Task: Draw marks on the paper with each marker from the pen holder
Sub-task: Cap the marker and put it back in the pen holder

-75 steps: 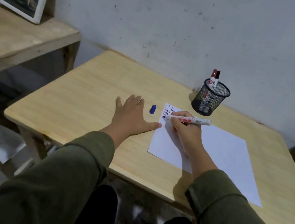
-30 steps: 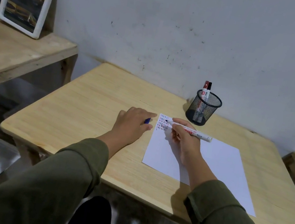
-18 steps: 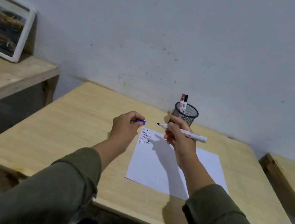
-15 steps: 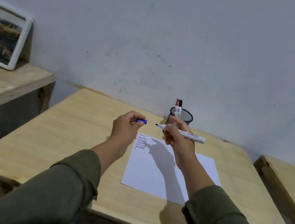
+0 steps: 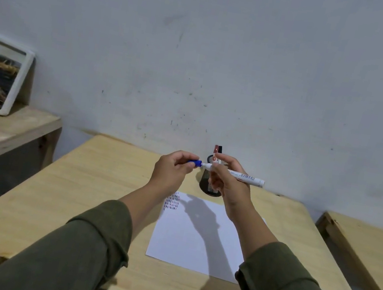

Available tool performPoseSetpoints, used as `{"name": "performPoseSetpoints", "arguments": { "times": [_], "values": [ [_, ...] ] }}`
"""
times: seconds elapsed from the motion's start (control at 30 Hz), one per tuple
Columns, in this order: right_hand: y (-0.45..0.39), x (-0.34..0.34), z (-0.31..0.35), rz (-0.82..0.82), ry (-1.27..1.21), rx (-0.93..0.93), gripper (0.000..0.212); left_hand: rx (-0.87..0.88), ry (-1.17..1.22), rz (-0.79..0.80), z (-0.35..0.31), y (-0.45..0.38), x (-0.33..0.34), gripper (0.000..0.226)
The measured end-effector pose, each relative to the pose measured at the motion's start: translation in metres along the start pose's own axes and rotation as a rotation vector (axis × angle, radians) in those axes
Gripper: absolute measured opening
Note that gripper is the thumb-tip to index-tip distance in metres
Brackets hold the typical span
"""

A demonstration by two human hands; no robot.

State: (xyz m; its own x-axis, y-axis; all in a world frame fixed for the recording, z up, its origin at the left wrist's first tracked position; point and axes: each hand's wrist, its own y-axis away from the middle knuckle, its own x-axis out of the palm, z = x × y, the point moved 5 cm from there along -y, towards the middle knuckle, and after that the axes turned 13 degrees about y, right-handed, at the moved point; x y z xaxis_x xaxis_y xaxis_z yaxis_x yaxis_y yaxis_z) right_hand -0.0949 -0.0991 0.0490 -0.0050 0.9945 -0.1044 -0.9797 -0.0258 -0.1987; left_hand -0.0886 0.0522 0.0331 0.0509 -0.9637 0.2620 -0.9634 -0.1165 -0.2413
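Above the paper (image 5: pixel 197 235), at 12 o'clock before the pen holder (image 5: pixel 206 185), the left hand (image 5: pixel 170 171) pinches the blue cap (image 5: pixel 195 163) against the marker (image 5: pixel 243 177) in the right hand's (image 5: pixel 229 184) grip: keep both coaxial, then press until seated.

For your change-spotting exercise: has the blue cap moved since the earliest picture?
Yes. The blue cap lay on the table left of the paper; now the left hand pinches it in the air above the paper, meeting the marker tip.
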Motion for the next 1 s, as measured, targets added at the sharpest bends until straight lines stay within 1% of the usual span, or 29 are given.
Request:
{"name": "performPoseSetpoints", "arguments": {
  "times": [0.1,0.23,0.3,0.33,0.5,0.63,0.7,0.77,0.83,0.9,1.0],
  "values": [
    [0.000,0.000,0.000,0.011,-0.001,0.006,0.023,0.004,-0.006,0.037,0.000,0.001,0.005,0.021],
    [0.001,0.000,0.003,0.037,-0.001,-0.001,0.008,-0.004,0.047,0.105,-0.001,0.002,0.012,0.018],
    [0.001,-0.001,0.005,0.052,0.001,-0.010,0.017,-0.032,0.080,0.134,-0.001,0.002,0.014,0.017],
    [0.002,-0.002,0.007,0.060,0.005,-0.015,0.019,-0.049,0.090,0.140,0.000,0.002,0.014,0.017],
    [0.005,-0.001,0.009,0.081,0.037,-0.029,0.015,-0.073,0.133,0.137,-0.002,0.002,0.016,0.018],
    [0.004,-0.001,0.007,0.078,0.012,-0.018,0.012,-0.026,0.023,0.095,-0.001,0.001,0.015,0.017],
    [0.004,-0.001,0.006,0.076,0.023,-0.019,0.010,-0.016,0.030,0.086,0.000,0.003,0.015,0.017],
    [0.006,-0.001,0.005,0.070,0.064,-0.023,0.014,-0.085,0.131,0.089,0.006,0.005,0.017,0.013],
    [0.007,-0.002,0.008,0.068,0.105,-0.039,0.017,-0.201,0.207,0.076,0.011,0.007,0.017,0.017],
    [0.007,-0.002,0.011,0.071,0.120,-0.052,0.019,-0.302,0.191,0.078,0.014,0.007,0.016,0.024],
    [0.008,-0.002,0.013,0.078,0.130,-0.056,0.020,-0.350,0.189,0.090,0.012,0.004,0.017,0.025]
  ]
}}
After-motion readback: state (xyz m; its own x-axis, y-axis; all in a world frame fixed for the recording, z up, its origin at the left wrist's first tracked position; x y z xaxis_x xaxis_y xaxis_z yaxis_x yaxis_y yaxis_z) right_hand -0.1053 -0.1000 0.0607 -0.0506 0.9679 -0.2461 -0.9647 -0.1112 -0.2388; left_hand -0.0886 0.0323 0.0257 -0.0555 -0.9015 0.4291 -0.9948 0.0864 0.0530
